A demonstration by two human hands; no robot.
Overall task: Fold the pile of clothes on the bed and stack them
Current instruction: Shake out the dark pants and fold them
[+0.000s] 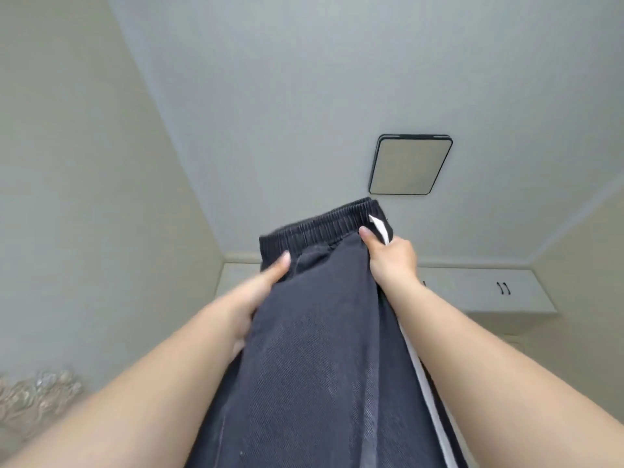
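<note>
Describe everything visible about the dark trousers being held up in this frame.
The dark trousers look like charcoal twill or denim-like cloth with a gathered elastic waistband at the top and a white stripe down the right side seam. They are held up toward the ceiling, waistband highest, legs hanging down out of frame, apparently folded lengthwise. The left hand holds the left edge below the waistband, thumb on the front; the right hand grips the right edge at the stripe. Nothing else touches them.

Open air surrounds the raised trousers (pixel 320 332); ceiling lamp (pixel 410 165) sits well beyond.
</note>
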